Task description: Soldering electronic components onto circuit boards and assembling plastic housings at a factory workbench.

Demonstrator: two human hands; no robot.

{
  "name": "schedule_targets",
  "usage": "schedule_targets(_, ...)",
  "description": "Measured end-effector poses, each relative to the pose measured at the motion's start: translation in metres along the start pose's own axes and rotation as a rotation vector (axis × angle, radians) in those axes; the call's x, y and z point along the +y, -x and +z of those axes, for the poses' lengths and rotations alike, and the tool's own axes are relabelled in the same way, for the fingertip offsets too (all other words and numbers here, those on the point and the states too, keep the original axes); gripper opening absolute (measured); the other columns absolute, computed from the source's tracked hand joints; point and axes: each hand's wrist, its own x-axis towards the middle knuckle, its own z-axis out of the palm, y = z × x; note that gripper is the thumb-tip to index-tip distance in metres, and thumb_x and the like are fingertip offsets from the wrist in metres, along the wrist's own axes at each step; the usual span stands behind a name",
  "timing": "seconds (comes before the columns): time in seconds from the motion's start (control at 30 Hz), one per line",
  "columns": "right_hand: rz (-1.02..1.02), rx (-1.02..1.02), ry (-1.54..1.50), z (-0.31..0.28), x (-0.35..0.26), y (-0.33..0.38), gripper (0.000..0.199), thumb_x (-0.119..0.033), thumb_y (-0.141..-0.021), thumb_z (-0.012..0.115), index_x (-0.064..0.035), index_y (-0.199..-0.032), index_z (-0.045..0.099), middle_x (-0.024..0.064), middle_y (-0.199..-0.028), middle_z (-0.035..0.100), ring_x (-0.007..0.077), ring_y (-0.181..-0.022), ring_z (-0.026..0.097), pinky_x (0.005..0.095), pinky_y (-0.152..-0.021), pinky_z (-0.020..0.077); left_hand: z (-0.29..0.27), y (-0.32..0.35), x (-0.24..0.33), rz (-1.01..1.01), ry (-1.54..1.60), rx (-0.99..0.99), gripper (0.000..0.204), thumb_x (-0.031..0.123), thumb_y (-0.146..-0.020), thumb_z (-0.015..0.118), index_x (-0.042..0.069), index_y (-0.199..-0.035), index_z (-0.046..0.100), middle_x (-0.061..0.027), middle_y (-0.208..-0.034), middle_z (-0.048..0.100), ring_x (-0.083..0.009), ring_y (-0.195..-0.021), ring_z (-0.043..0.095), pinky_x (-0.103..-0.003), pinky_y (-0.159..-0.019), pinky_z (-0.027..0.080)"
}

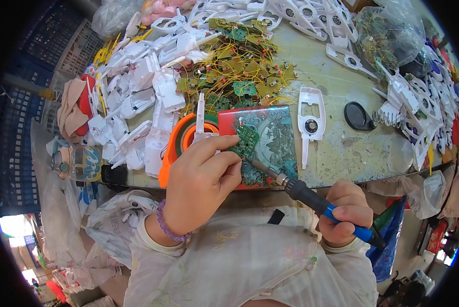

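My left hand is closed, its fingertips at the left edge of a small green circuit board. That board is over a worn, red-edged mat at the table's front. In my right hand is a soldering iron with a blue and black handle; its tip points at the board's lower edge. An orange roll holder stands just left of the mat, partly behind my left hand. To the right of the mat lies a white plastic casing with a round dark part in it.
Circuit boards with yellow wires are heaped beyond the mat. White plastic housings pile up on the left, with more casings at the back. On the right are a black round lid-like part and a metal spring coil.
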Motion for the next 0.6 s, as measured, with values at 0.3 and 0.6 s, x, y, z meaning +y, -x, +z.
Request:
schedule_targets(0.3,-0.016,-0.036,0.003,-0.0012,0.0007,-0.0010,0.028,-0.030,-0.098,0.059,-0.0023,-0.098,0.055,0.0041,-0.062,0.054,0.0181,-0.044,0.049,0.0313,-0.040,0.0361,0.0015,0.0008,-0.0011,0.002,0.012,0.008,0.015,0.000,-0.072,0.073,0.000,-0.086,0.066,-0.0114,-0.106,0.068,-0.0308,-0.093,0.065,-0.039,-0.079,0.053)
schedule_targets(0.6,0.006,-0.002,0.003,0.0006,0.0003,-0.0007,0.025,-0.028,-0.097,0.058,-0.0033,-0.094,0.058,0.0034,-0.062,0.054,0.0182,-0.045,0.049,0.0323,-0.040,0.0363,0.0018,0.0011,-0.0034,0.011,0.012,0.007,0.016,0.000,-0.072,0.073,0.000,-0.086,0.067,-0.0113,-0.105,0.068,-0.0305,-0.093,0.065,-0.039,-0.079,0.053)
